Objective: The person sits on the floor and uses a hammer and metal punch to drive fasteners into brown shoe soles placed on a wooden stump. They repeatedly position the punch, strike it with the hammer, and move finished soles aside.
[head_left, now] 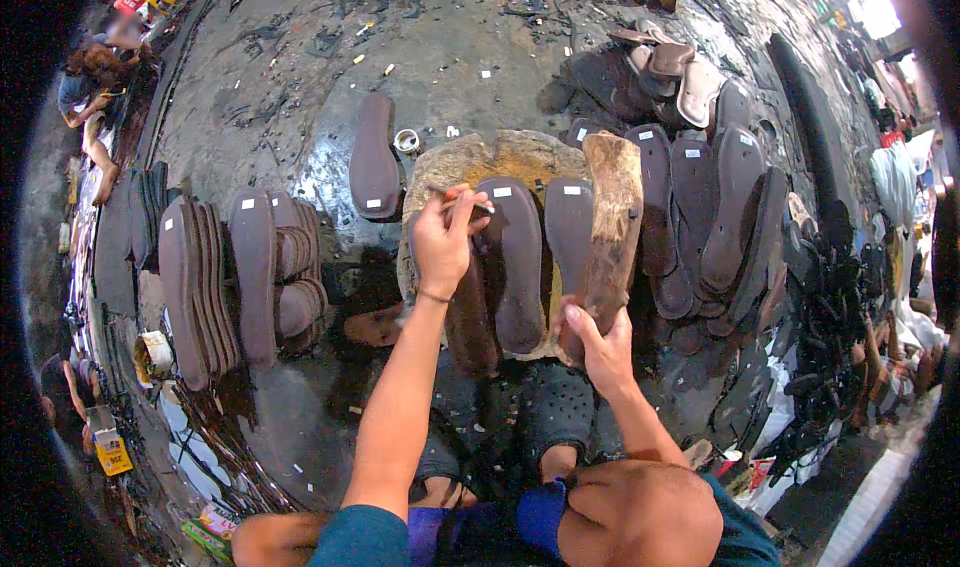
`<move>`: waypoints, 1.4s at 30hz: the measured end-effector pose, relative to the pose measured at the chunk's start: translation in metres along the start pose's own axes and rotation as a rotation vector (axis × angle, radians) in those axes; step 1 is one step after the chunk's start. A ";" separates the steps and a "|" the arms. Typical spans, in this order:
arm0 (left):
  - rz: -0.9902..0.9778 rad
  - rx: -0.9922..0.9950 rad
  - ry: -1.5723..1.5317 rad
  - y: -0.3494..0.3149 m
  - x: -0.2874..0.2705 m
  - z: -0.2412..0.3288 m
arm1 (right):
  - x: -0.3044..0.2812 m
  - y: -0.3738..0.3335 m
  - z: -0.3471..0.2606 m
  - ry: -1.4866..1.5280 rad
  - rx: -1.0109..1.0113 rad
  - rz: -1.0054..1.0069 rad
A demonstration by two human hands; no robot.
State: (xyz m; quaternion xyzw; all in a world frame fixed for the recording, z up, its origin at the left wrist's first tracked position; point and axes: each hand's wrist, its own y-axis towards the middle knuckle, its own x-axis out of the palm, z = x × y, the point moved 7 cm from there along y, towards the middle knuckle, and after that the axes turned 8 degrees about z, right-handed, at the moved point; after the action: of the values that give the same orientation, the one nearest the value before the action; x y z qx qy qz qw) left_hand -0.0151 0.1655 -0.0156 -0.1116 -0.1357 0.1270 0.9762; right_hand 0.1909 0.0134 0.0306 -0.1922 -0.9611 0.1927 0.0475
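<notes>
My left hand is closed in a pinch around a thin tool with an orange-red part; its exact kind is too small to make out. It is over the upper end of a dark brown shoe sole. My right hand grips the lower end of a rough wooden club, held nearly upright in the picture. Between my hands, a brown sole with a small white label lies on a worn yellowish block. Another labelled sole is partly covered by the club.
Stacked soles stand at left, with a loose heap of soles at right. Beyond the block lie a single sole and a small round container. A white tub is at far left, below another person. Scraps litter the floor.
</notes>
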 end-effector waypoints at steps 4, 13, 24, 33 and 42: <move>-0.024 0.111 0.235 0.013 0.013 -0.010 | -0.011 -0.018 -0.005 -0.043 0.016 0.060; 0.042 0.389 0.592 -0.003 0.008 0.005 | 0.012 -0.036 -0.153 0.159 -0.298 -0.124; -0.161 0.669 0.963 -0.013 0.025 0.000 | 0.035 -0.006 0.002 -0.061 0.271 -0.317; -0.003 0.228 0.509 -0.032 0.011 0.047 | 0.040 0.022 0.026 0.174 0.257 -0.197; -0.249 -0.081 0.294 -0.135 0.049 -0.012 | -0.026 0.000 0.026 0.344 0.386 -0.005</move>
State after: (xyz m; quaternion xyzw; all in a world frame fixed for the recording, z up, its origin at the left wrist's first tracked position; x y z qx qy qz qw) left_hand 0.0635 0.0501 0.0192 -0.1507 -0.0093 -0.0182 0.9884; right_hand 0.2106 -0.0062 0.0058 -0.2072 -0.8847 0.3371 0.2464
